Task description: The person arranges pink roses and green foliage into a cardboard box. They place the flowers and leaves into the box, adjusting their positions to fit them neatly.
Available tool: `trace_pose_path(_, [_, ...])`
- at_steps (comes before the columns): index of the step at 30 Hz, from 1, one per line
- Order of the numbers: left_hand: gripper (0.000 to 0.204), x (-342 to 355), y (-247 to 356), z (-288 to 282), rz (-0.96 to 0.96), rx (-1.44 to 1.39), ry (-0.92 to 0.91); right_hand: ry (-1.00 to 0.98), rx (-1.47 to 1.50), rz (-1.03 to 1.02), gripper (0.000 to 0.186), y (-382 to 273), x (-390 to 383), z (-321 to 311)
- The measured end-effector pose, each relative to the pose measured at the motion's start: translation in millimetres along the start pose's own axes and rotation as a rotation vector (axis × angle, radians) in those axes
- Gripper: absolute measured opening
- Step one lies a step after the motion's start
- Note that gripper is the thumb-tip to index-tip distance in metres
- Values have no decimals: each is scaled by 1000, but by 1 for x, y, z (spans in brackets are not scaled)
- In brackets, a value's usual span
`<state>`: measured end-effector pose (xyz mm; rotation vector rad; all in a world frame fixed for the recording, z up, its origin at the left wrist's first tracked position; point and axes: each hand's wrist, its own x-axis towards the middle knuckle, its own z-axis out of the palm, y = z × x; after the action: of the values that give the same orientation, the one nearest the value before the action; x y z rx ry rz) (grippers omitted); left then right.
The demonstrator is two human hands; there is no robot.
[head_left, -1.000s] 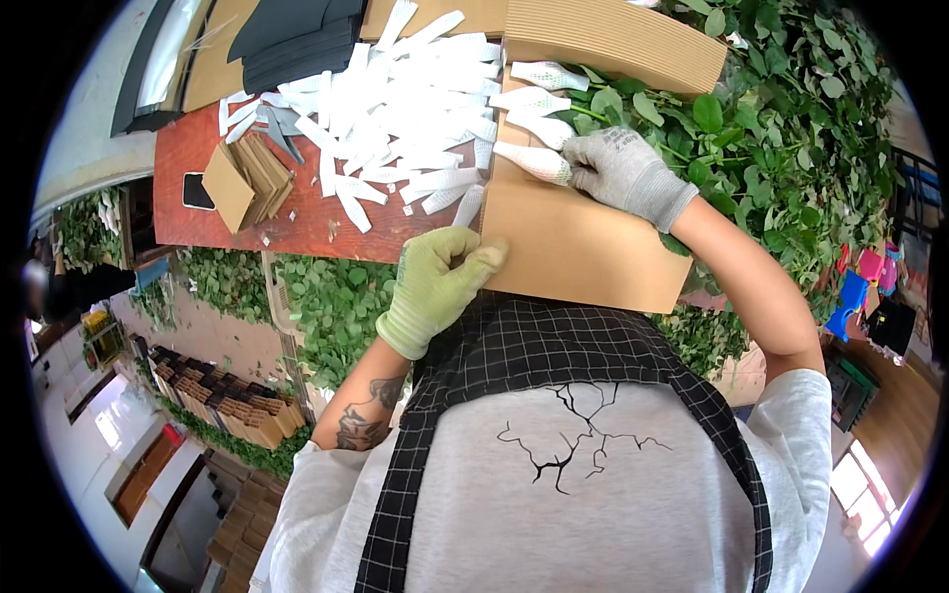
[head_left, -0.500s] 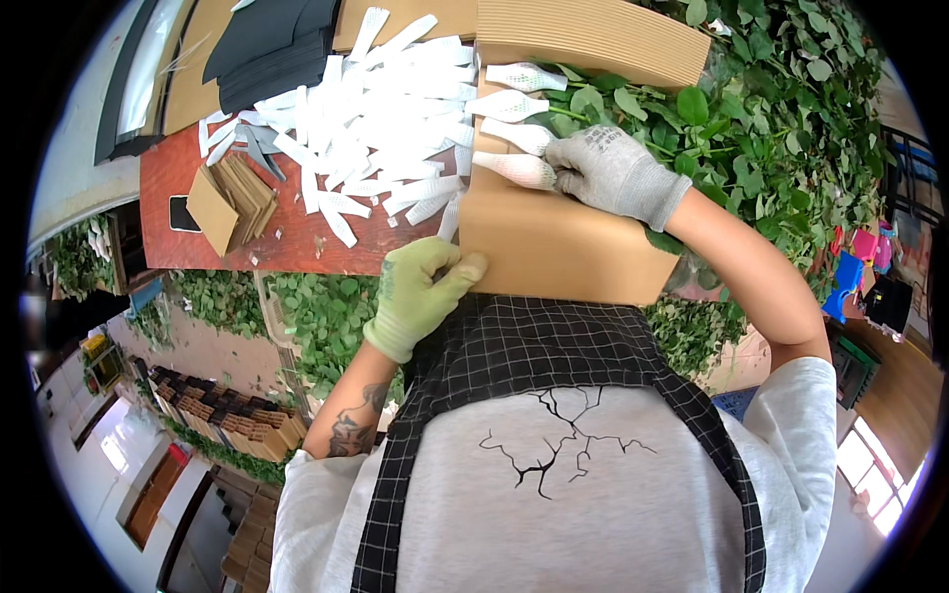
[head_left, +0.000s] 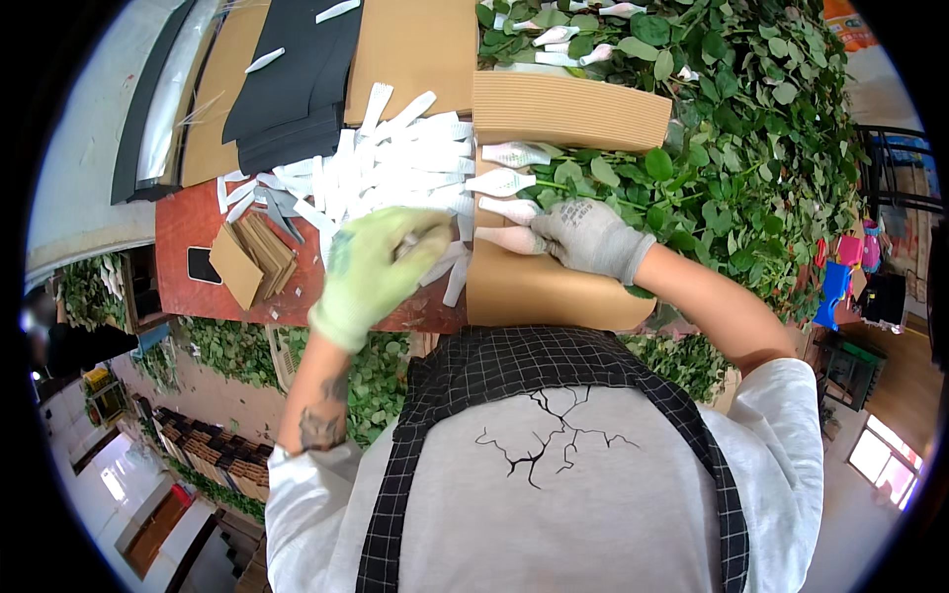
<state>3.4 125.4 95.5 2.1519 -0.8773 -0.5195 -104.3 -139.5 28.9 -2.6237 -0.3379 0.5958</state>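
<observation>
My left hand [head_left: 379,272], in a pale green glove, is over the pile of white mesh sleeves [head_left: 395,153] on the red tabletop [head_left: 203,296], its fingers curled on something partly hidden. My right hand [head_left: 593,242], in a grey glove, holds the base of a white-netted flower bud [head_left: 509,238] lying on the brown cardboard sheet [head_left: 549,292]. Three more netted buds [head_left: 499,181] lie in a column above it, their leafy stems running to the right. A folded corrugated cardboard wrap [head_left: 570,109] lies just beyond them.
Black sheets [head_left: 287,79] and cardboard [head_left: 410,49] lie at the back left, near small card pieces [head_left: 252,262] and a phone [head_left: 203,264]. Dense foliage [head_left: 761,158] and more netted buds fill the right. Boxes [head_left: 203,445] stand on the floor at lower left.
My left hand has left the cardboard edge and moved up and left onto the sleeve pile. My right hand stays on the lowest bud. The view now takes in more of the table's far side.
</observation>
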Motion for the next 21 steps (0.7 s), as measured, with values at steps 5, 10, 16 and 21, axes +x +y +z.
trace_pose_path(5, [29, 37, -42, 63, 224, 223, -196, 56, 45, -41, 21, -1, 0, 6])
trace_pose_path(10, [23, 45, -68, 72, 490, 266, -300, -44, 29, 33, 15, -5, -1, 4])
trace_pose_path(16, [22, 42, -94, 4, 268, 377, -243, -53, 27, 79, 15, -3, -2, 4])
trace_pose_path(21, [27, 58, -38, 20, -252, -341, -446, -78, -14, 26, 15, 1, 1, 0])
